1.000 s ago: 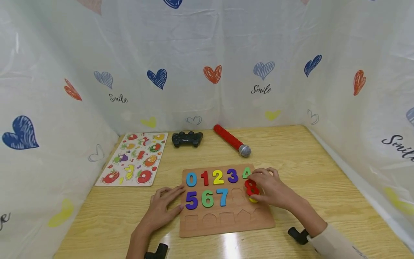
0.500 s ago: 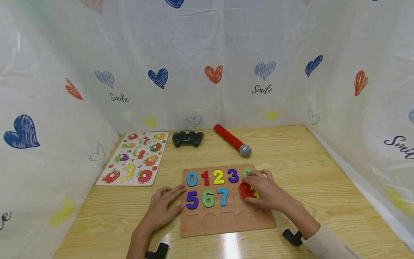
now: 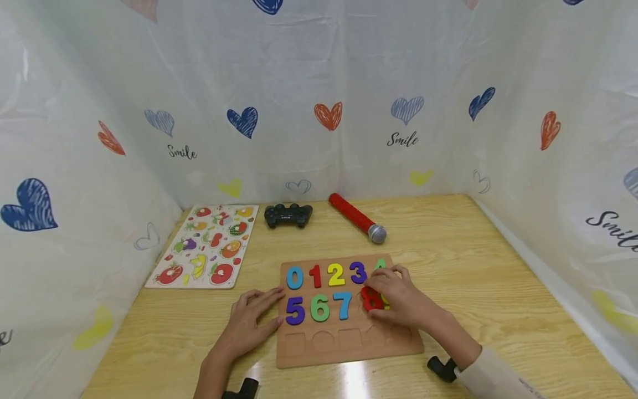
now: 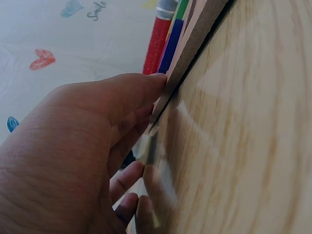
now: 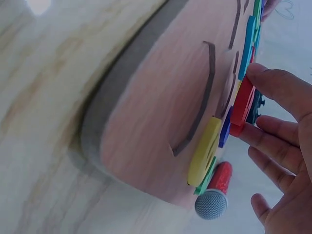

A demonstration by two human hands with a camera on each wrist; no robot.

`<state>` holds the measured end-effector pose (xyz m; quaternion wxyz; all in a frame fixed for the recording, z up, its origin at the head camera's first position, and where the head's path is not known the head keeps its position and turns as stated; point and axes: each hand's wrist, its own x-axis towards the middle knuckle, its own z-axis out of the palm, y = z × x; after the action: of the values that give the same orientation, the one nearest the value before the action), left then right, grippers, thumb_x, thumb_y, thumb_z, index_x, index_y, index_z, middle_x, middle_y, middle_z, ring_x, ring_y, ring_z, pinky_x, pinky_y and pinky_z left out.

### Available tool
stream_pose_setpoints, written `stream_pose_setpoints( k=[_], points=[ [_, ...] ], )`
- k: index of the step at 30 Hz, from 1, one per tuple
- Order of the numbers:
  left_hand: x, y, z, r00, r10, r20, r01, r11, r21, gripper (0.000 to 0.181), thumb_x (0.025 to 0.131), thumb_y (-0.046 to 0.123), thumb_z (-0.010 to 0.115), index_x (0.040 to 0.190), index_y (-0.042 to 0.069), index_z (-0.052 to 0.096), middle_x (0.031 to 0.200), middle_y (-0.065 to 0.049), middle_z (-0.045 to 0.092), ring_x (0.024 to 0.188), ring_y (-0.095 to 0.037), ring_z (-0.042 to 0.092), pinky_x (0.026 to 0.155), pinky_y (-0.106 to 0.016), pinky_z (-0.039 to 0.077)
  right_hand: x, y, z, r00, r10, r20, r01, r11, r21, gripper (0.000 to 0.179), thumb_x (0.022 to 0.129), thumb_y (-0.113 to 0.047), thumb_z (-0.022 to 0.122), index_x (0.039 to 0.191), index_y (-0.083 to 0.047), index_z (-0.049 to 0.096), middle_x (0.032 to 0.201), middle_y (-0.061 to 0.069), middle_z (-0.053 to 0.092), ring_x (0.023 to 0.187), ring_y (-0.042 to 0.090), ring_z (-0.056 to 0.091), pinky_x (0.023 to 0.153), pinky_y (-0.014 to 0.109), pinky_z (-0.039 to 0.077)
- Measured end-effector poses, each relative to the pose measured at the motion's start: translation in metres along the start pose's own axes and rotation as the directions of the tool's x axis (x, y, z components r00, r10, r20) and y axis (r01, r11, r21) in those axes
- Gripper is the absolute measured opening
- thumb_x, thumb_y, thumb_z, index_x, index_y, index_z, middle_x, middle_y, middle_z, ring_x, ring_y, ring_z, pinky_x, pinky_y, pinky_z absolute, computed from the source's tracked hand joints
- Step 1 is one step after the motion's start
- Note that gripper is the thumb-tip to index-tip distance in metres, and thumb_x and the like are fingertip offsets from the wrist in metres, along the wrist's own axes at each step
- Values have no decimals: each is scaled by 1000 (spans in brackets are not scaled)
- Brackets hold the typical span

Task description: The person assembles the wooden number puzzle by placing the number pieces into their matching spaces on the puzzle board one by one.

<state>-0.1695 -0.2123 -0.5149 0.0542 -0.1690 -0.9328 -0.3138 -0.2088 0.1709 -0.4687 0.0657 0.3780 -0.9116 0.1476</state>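
Observation:
The wooden number board [image 3: 319, 357] lies on the table. My left hand [image 3: 250, 321] rests at its left edge, fingers extended; the thumb touches the board's side in the left wrist view. Between thumb and finger, my right hand [image 3: 406, 299] pinches the red number 8 [image 5: 242, 105], raised and tilted over the second row, right of the blue 7 [image 3: 342, 305]. A yellow number piece [image 5: 204, 151], probably the 9, sits farther right on the board, mostly hidden by that hand in the head view. The green 4 [image 3: 381, 265] is partly covered too.
Several number pieces sit in the upper rows, with shape recesses [image 3: 350, 338] along the front. Behind the board lie a red microphone [image 3: 356, 217] and a black game controller [image 3: 288, 215]. A fruit picture board [image 3: 206, 249] is at the left. Printed curtains [image 3: 329, 155] enclose the table.
My right hand has carried the red 8 leftward from above the yellow piece to the area right of the 7. The left hand stays in place.

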Motion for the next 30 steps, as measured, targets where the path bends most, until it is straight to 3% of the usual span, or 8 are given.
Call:
stream_pose_setpoints(
  k=[30],
  points=[
    [-3,3,-1,1000,-6,-15,6,1000,5,57,91,45,70,144,29,58,150,12,49,129,-23,35,97,-53,25,3,-4,8,1000,11,12,-11,1000,-13,60,81,-41,83,127,-6,67,118,2,69,122,26,51,101,59,22]
  ],
)
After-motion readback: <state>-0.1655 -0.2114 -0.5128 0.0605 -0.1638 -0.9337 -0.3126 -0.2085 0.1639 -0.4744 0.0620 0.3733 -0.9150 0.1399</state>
